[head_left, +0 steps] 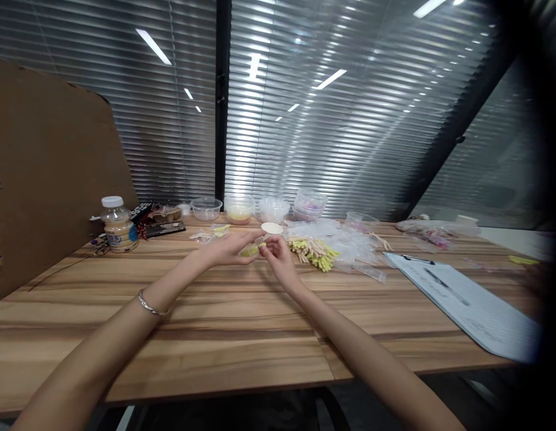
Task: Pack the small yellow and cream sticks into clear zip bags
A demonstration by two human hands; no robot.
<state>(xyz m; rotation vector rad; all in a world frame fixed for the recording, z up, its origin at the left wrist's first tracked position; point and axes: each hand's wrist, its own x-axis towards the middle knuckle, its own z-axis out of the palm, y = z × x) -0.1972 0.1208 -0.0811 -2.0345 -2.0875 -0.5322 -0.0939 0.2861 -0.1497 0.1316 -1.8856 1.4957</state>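
Just left of the table's middle, my left hand point(230, 248) reaches out with its thumb and fingers around a small clear plastic piece with yellow in it point(250, 251). Facing it, my right hand point(280, 263) has its fingertips pinched on a small yellow piece point(262, 245); its exact kind is too small to make out. Directly behind the hands is a round pale cup point(272, 228). A pile of pale sticks with yellow ends point(314, 252) lies right of my right hand, against a heap of clear plastic bags point(350, 245).
Clear plastic tubs point(206, 208) line the table's back edge, one with yellow contents. Small packets point(210, 233) lie left of the cup. A white-capped jar point(118, 224) stands by a cardboard panel point(53, 167). On the right, a clipboard point(462, 305) carries a pen point(444, 285).
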